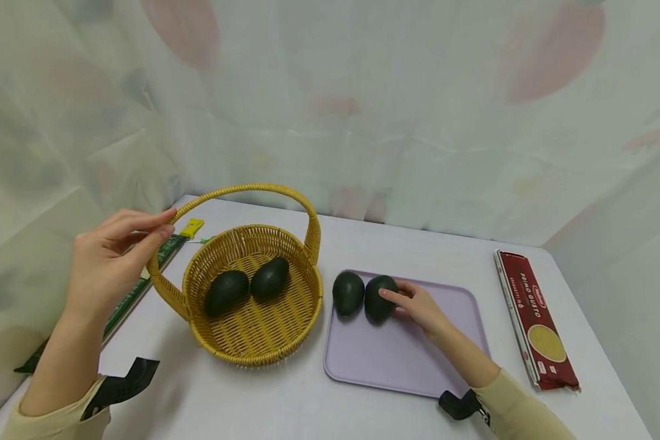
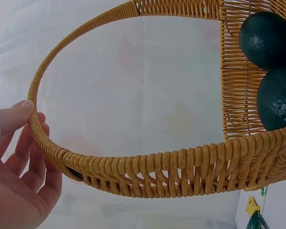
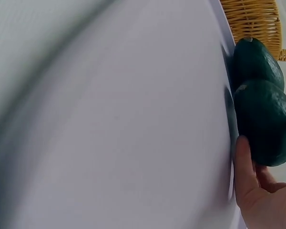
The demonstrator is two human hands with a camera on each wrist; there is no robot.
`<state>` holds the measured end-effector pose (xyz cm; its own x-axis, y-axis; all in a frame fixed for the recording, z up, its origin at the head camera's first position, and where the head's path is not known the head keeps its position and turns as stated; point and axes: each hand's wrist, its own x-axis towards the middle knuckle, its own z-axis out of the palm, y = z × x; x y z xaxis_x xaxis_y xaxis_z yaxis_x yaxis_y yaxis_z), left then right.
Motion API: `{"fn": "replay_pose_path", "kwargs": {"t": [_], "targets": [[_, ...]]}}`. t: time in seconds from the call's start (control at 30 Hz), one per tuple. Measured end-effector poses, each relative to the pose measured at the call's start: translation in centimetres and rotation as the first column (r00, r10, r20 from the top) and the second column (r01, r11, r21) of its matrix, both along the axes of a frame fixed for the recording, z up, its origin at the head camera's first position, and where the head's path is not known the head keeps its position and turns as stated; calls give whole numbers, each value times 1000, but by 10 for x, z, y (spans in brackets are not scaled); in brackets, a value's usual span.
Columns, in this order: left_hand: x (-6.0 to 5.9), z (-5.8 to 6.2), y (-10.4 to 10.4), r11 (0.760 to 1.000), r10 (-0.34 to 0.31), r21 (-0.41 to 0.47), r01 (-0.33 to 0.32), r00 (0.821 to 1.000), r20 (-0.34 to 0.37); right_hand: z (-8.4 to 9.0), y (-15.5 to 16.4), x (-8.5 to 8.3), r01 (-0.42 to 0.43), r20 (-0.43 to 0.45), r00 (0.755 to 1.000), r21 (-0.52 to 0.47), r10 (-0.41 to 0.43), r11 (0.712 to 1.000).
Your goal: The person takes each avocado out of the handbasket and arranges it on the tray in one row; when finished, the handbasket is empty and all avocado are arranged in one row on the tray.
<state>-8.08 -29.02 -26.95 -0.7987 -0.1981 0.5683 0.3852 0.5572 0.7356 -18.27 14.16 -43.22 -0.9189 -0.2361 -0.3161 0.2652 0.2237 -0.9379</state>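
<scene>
My left hand (image 1: 107,256) pinches the handle (image 1: 253,186) of a yellow wicker basket (image 1: 255,354) between thumb and fingers. In the left wrist view the thumb presses one side of the handle, with the fingers behind it. Two dark green avocados (image 1: 227,293) lie in the basket. Two more sit side by side on a pale purple tray (image 1: 385,366). Around the right one, an avocado (image 1: 378,302), my right hand (image 1: 418,305) has its thumb on top and fingers at its side. The left one (image 1: 348,294) is beside it, untouched.
At the tray's right lies a red spaghetti pack (image 1: 536,321). A green pack (image 1: 137,293) lies partly hidden behind my left arm, with a small yellow item (image 1: 192,228) near its far end. A patterned curtain (image 1: 363,122) hangs along the white table's back edge.
</scene>
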Motion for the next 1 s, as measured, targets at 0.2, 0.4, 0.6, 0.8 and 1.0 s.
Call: {"fn": "replay_pose_path", "kwargs": {"t": [0.2,0.4,0.6,0.8,1.0], "targets": [[-1,-1,0,1000,-1,12,1,1000,-11,1,1,1,-39,-30,999,101,42,994],[-1,-1,0,1000,8,13,-8,1000,-6,5,2,1,-47,-71,996,177,60,983],[-1,0,1,1000,14,15,-14,1000,4,6,3,1,-50,-91,993,201,69,978],[-1,0,0,1000,3,14,-3,1000,-4,5,5,1,-46,-117,990,220,73,974],[-1,-1,0,1000,-8,13,8,1000,-7,3,6,0,-38,-124,990,249,71,968]]}}
